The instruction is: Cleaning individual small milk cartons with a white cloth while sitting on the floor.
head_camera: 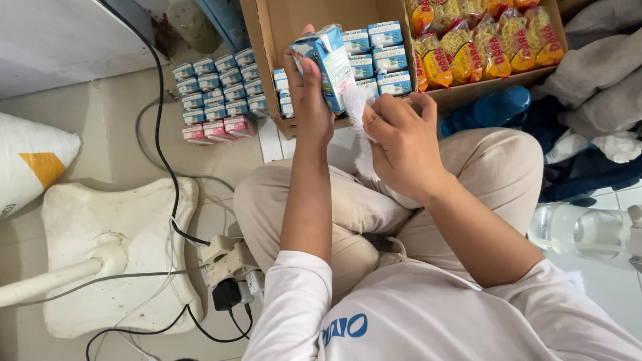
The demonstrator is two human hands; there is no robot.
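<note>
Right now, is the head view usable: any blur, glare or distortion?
Head view: soft, even light, no hard shadows; the blue carton in the left hand is sharp; the white cloth at the right hand is slightly overexposed; wide-angle bending shows at the edges.

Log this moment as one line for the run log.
left hand: holds blue carton | right hand: wipes it with white tissue | box: cartons, noodle packs
</note>
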